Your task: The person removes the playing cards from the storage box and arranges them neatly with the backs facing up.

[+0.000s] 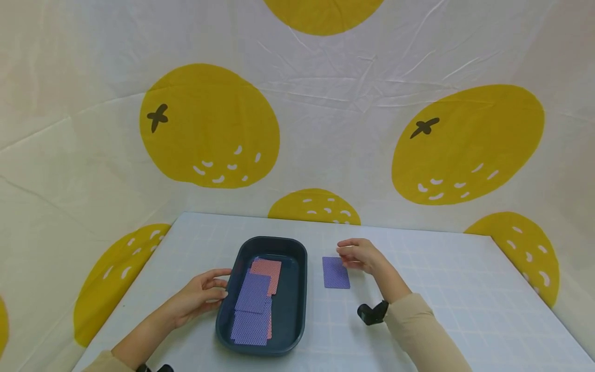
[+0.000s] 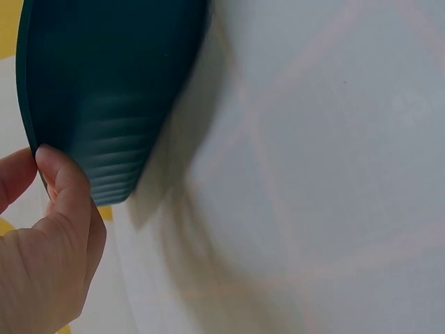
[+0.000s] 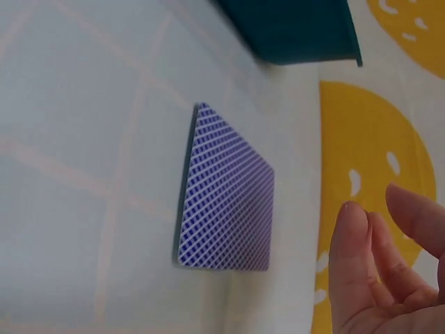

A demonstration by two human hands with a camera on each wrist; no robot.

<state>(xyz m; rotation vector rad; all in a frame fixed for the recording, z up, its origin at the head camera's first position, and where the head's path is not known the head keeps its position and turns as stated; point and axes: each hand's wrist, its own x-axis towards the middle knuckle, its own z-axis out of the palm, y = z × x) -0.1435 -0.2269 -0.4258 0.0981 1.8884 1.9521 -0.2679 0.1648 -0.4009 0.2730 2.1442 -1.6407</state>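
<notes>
My left hand is at the left rim of a dark teal tray, its relaxed fingertips touching the rim; the left wrist view shows them against the tray's outer wall. Inside lie several overlapping playing cards, patterned backs up: purple-blue ones and a red one. To the tray's right, a blue-and-white checked playing card lies back up on the table. My right hand hovers by that card's far right corner; its loosely bent fingers hold nothing, thumb apart in the right wrist view.
The white table carries a faint grid pattern. Behind and at both sides hangs a pale cloth with large yellow fruit shapes. Dark wrist camera mounts sit beside the sleeves.
</notes>
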